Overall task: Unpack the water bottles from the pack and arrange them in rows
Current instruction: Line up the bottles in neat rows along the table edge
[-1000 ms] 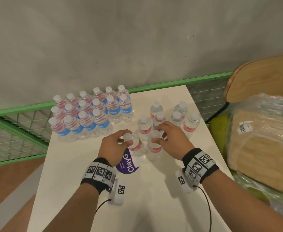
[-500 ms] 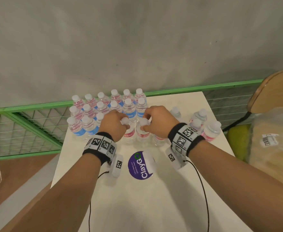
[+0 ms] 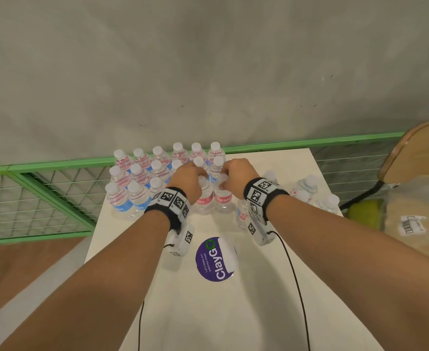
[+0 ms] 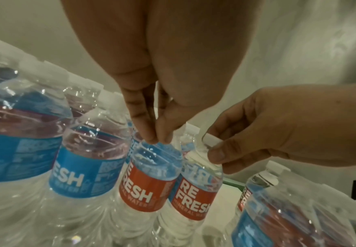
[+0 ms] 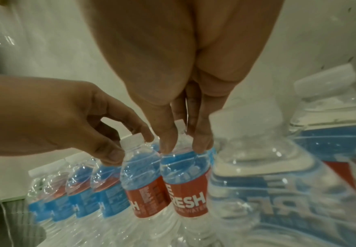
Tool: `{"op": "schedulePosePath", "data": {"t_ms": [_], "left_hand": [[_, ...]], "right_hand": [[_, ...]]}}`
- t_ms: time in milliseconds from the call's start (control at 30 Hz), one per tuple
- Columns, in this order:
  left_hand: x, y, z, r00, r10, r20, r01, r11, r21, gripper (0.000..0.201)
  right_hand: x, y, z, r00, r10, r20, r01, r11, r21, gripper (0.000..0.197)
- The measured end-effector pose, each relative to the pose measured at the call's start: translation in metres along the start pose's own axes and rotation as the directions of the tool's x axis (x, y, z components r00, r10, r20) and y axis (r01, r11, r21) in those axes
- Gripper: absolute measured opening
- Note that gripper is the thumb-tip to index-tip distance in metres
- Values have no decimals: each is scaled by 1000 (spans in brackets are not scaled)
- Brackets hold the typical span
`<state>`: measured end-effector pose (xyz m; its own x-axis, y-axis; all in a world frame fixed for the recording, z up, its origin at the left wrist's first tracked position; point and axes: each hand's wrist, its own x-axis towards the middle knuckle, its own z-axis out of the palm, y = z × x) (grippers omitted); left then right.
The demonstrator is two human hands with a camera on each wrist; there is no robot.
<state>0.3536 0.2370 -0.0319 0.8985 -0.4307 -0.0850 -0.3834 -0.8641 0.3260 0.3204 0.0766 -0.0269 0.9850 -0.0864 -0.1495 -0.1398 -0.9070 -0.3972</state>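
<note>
Both hands are on bottle necks: the left hand (image 3: 186, 177) pinches the cap end of a red-labelled bottle (image 3: 204, 198) with fingertips (image 4: 151, 138) curled around the neck, and the right hand (image 3: 236, 177) does the same on a second red-labelled bottle (image 3: 223, 198) right beside it, thumb and fingers closed around the white cap. Both bottles stand upright, long axis vertical, caps up, bases on the white table (image 3: 208, 312), labels touching or very nearly so. They sit at the front right corner of the arranged block of bottles (image 3: 142, 178), which runs in three rows toward the wall, all upright, blue and red labels mixed. To the right, a loose cluster of bottles (image 3: 307, 191) stands apart near the table's far right edge, and one more bottle (image 3: 242, 214) is tucked just beneath the right wrist. Nearer the person, a purple round sticker (image 3: 214, 259) lies on the tabletop. Behind the table, a green metal railing (image 3: 43, 193) with wire mesh, then a grey concrete wall (image 3: 208, 72). At right, a wooden chair (image 3: 421, 153) and a crumpled plastic wrap (image 3: 421, 214).
</note>
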Motion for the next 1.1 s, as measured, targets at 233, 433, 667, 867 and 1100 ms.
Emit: {"op": "schedulePosePath", "data": {"t_ms": [233, 433, 667, 867, 1100], "left_hand": [[6, -2, -4, 993, -115, -30, 111, 986, -121, 38], [9, -1, -9, 997, -67, 39, 71, 993, -96, 32], [6, -10, -10, 998, -36, 48, 41, 992, -116, 41], [8, -3, -10, 997, -75, 7, 75, 993, -92, 50], [13, -2, -9, 997, -63, 39, 64, 998, -25, 32]], "right_hand": [[-1, 1, -1, 999, 44, -1, -44, 998, 52, 26], [1, 0, -2, 994, 105, 41, -107, 992, 71, 30], [1, 0, -2, 993, 110, 40, -113, 991, 72, 32], [0, -1, -1, 992, 119, 38, -123, 988, 98, 28], [-1, 1, 0, 991, 127, 35, -130, 986, 100, 25]]}}
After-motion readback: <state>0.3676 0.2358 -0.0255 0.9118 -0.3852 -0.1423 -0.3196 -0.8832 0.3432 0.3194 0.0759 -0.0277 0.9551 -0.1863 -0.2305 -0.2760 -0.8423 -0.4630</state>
